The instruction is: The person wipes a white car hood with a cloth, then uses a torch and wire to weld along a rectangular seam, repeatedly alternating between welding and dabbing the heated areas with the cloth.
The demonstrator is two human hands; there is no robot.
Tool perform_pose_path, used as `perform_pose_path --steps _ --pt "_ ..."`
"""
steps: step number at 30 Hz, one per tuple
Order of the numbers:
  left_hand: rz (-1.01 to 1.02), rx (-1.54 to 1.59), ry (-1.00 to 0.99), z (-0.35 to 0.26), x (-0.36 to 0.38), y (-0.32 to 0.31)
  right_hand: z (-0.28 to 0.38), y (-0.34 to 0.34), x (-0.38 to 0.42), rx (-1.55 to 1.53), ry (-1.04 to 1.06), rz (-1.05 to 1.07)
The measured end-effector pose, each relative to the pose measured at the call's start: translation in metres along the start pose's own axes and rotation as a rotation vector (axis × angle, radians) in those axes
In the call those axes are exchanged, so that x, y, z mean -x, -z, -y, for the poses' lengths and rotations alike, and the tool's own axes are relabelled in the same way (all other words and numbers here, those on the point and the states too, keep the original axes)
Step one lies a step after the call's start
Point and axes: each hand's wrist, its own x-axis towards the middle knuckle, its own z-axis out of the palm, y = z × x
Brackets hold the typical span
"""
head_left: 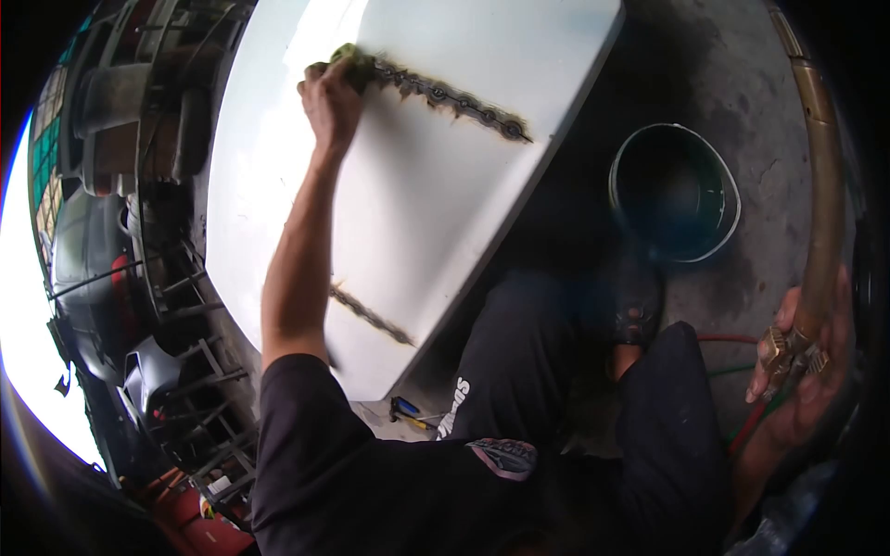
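Observation:
At the upper middle, my left hand (pixel 334 102) is closed round a greenish cloth or pad (pixel 354 65), which touches the white panel (pixel 417 213) at the left end of a dark, scorched seam (pixel 445 95). A shorter scorched seam (pixel 371 315) runs across the panel's lower part. Over at the right edge, my right hand (pixel 802 371) holds a brass torch (pixel 820 204) by its valve end, with the long tube pointing up. Red and green hoses (pixel 749 428) leave its lower end.
A round bucket (pixel 675 193) with dark contents stands on the concrete floor (pixel 765 120), right of the panel. Tools with blue and yellow handles (pixel 408 412) lie by the panel's lower corner. Metal racks (pixel 199 371) and a parked car (pixel 88 241) are at the left.

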Motion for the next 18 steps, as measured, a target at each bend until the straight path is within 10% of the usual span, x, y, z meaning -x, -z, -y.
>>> perform_pose_path --steps 1,2,3,7,18 --pt "-0.007 0.088 -0.049 -0.011 0.014 -0.011 0.000 -0.002 0.001 0.005 0.017 -0.003" --pt "0.096 0.852 0.013 -0.037 0.034 -0.033 0.001 -0.005 0.000 0.013 0.041 0.000" --pt "-0.151 0.568 -0.172 -0.095 0.068 -0.024 0.003 -0.006 -0.002 0.015 0.052 0.010" --pt "0.419 0.797 -0.609 -0.230 0.142 0.038 0.002 -0.005 -0.006 0.063 0.065 0.026" --pt "0.358 0.891 -0.394 -0.255 0.175 0.086 0.000 -0.003 -0.002 0.067 0.055 -0.015"
